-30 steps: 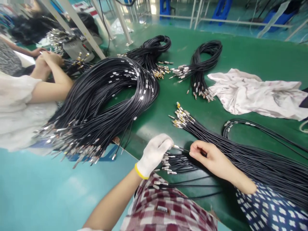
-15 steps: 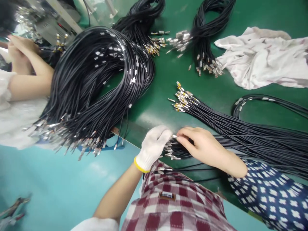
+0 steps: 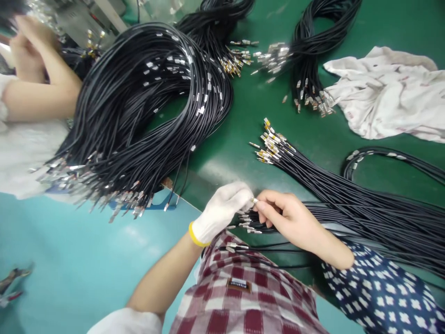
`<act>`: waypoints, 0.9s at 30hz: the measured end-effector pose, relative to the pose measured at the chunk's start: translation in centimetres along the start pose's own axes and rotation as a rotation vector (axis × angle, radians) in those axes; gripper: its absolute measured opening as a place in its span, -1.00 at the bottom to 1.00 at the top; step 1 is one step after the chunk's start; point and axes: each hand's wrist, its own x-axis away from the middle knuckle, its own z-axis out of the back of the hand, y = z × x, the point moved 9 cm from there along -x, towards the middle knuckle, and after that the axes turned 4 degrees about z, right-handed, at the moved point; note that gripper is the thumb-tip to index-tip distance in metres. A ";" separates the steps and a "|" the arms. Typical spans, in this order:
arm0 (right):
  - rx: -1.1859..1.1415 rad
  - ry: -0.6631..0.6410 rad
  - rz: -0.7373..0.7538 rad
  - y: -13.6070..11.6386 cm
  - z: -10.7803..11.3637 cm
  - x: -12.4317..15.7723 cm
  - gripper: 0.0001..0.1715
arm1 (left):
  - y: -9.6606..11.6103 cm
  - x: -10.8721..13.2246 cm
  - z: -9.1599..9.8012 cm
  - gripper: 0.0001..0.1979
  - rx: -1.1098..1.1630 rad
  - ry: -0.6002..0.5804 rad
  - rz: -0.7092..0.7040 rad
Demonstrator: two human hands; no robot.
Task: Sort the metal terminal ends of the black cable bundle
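My left hand (image 3: 222, 209), in a white knit glove with a yellow cuff, is closed in a pinch on the metal tip of a thin black cable (image 3: 254, 201) at the near edge of the green table (image 3: 239, 139). My bare right hand (image 3: 287, 218) meets it fingertip to fingertip and pinches the same cable end. Just under both hands lies a fan of black cables with silver tips (image 3: 247, 223). A longer bundle with gold and silver connectors (image 3: 274, 146) runs off to the right behind my right hand.
A large coil of black cables (image 3: 139, 111) hangs over the table's left edge. Two smaller bundles (image 3: 306, 60) lie at the back, beside a crumpled white cloth (image 3: 385, 93). Another person's arm (image 3: 38, 97) works at the left. Pliers (image 3: 12, 283) lie on the teal floor.
My right hand slid left along the cable until its fingertips met my gloved left hand at the metal tip. The view dropped and shifted slightly.
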 end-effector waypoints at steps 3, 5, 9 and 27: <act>-0.018 0.015 0.003 0.2 0.0 -0.1 -0.64 | 0.1 -0.1 -0.2 -0.75 0.029 -0.060 -0.001; -0.005 0.045 0.014 0.2 0.2 -0.2 -0.64 | 0.1 -0.1 -0.3 -0.73 0.046 -0.089 0.005; -0.016 0.088 0.037 0.2 0.6 -0.1 -0.66 | 0.3 -0.1 -0.8 -0.67 0.102 -0.168 0.001; -0.033 0.186 0.069 -0.2 1.2 0.1 -0.64 | 1.0 0.1 -1.4 -0.67 0.259 -0.264 -0.027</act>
